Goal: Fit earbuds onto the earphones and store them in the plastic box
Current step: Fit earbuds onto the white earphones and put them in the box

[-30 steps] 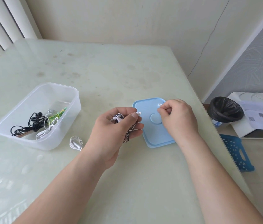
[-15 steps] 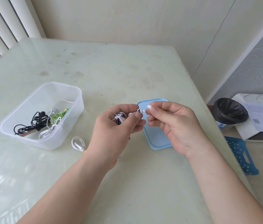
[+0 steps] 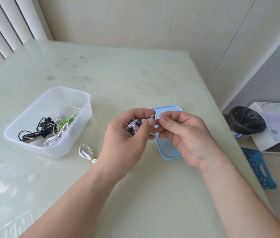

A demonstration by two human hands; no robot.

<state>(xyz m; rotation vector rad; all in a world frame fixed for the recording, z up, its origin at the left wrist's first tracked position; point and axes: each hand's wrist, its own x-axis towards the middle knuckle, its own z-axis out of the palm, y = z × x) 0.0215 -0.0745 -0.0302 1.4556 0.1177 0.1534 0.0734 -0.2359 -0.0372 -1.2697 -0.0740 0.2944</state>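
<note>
Now the two hands meet above the worktop (image 3: 135, 194), where a second ago the right hand (image 3: 184, 134) was down on the blue lid (image 3: 170, 152), apparently picking something small off it. It has since lifted and come across to the left hand (image 3: 125, 138), so the pick-up seems done and the fitting step is under way.

The left hand is curled around a coiled bundle of earphones (image 3: 134, 126), black and white cable wound tight in the palm, with one earphone tip (image 3: 153, 116) pushed out between thumb and forefinger. The right hand pinches a small white earbud (image 3: 159, 117) between thumb and forefinger, right against that tip; whether it is seated yet or only touching is too small to tell. Both hands are thus closed narrowly on their parts, held just over the near edge of the lid.

Left of the hands stands the clear plastic box (image 3: 82, 117), open, with black, white and green earphones already lying in it. One more white coiled earphone (image 3: 86, 152) lies on the worktop just beside the box, between it and the left wrist. By my judgement, this set goes into the box once its earbuds are on, and the loose white one remains to be handled.
</note>
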